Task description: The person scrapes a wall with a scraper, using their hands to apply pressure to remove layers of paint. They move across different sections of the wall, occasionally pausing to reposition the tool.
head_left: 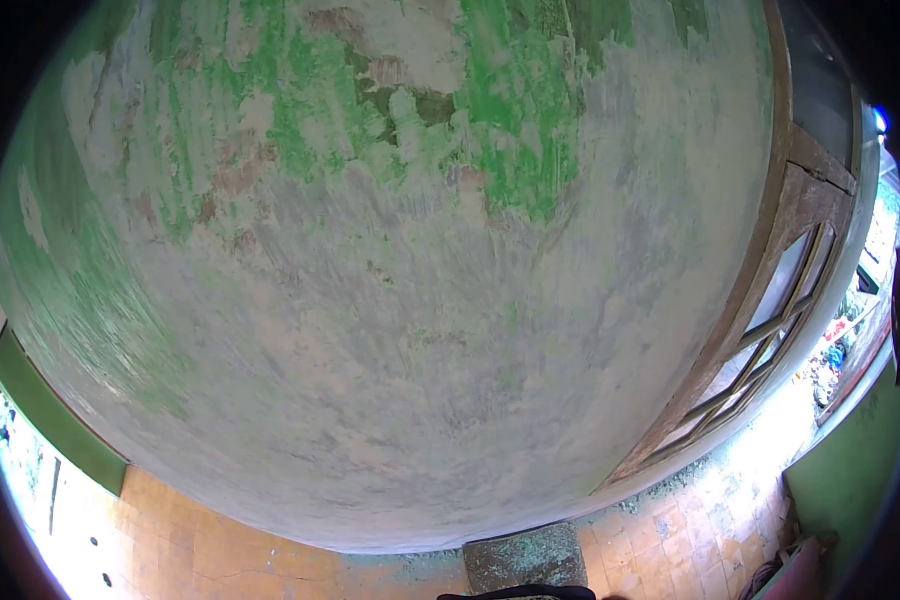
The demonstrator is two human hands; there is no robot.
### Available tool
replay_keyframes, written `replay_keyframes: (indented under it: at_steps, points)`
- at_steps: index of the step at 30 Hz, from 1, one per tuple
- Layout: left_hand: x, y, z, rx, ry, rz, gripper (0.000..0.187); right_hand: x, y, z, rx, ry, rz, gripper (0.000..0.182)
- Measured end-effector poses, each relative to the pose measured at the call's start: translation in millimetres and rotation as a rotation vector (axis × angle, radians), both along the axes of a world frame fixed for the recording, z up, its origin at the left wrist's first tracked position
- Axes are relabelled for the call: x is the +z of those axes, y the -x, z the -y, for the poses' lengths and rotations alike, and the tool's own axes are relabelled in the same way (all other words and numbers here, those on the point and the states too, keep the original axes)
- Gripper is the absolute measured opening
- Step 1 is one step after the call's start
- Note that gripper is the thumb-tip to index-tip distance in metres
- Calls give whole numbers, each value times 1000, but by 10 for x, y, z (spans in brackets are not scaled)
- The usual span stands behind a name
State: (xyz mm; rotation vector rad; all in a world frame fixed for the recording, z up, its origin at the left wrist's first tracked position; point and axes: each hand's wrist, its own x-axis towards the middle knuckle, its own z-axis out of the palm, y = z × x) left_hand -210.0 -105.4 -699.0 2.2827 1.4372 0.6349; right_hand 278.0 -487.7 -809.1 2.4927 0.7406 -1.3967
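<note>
Neither my left hand nor my right hand shows in the head view. A wall [420, 330] fills most of the picture, with green paint [520, 110] left in ragged patches, mostly in its upper part. Elsewhere its surface is pale grey and scraped, with a few brownish spots. Below the wall stands a dark, flat-topped seat or block [526, 558] sprinkled with greenish flakes. A black edge of something I cannot make out overlaps its near side.
On the right is a wooden-framed door or window [770, 300] with glass panes. Flakes lie on the tiled floor [650, 550] along the wall's foot. A green wall [850, 480] stands at far right; bright openings show on both sides.
</note>
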Motion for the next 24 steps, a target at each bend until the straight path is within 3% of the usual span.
replay_keyframes:
  at_steps: [2, 8, 11, 13, 14, 15, 16, 17, 18, 19, 20, 22, 24]
  points:
    - [-68, 41, 162, 39, 137, -14, 30, 364, 213, -176, 48, -48, 24, 63]
    - [-101, 10, 319, 182, 493, -30, 31, 324, 208, -536, 217, -254, 93, 57]
    - [-104, 66, 509, 237, 683, -44, 32, 217, 300, -480, 281, -347, 114, 55]
    - [-98, 67, 633, 257, 814, -53, 32, -42, 72, -273, 309, -404, 134, 54]
    - [-95, 55, 652, 268, 875, -55, 33, -243, 348, -296, 325, -437, 146, 54]
    - [-90, 40, 627, 278, 931, -54, 33, -333, -141, -415, 122, -426, 4, 52]
    - [-71, 41, 606, 290, 988, -54, 33, -15, -251, -811, -320, -542, -21, 58]
    - [-166, 31, 388, 119, 765, 13, 38, 598, -390, -1170, -582, -418, -191, 62]
    - [-277, -34, 163, -49, 541, 83, 43, 923, -527, -1462, -606, -437, -331, 52]
    - [-148, -145, 36, 48, 668, 55, 43, 853, -749, -1612, -653, -426, -535, 34]
    - [229, -338, -142, 146, 795, 27, 44, 1146, -838, -1827, -596, -391, -667, 22]
    - [539, -503, -331, 132, 852, -43, 43, 1523, -823, -2130, -559, -336, -597, 23]
    - [558, -486, -210, 121, 921, -118, 43, 1371, -784, -2211, -464, -344, -489, 24]
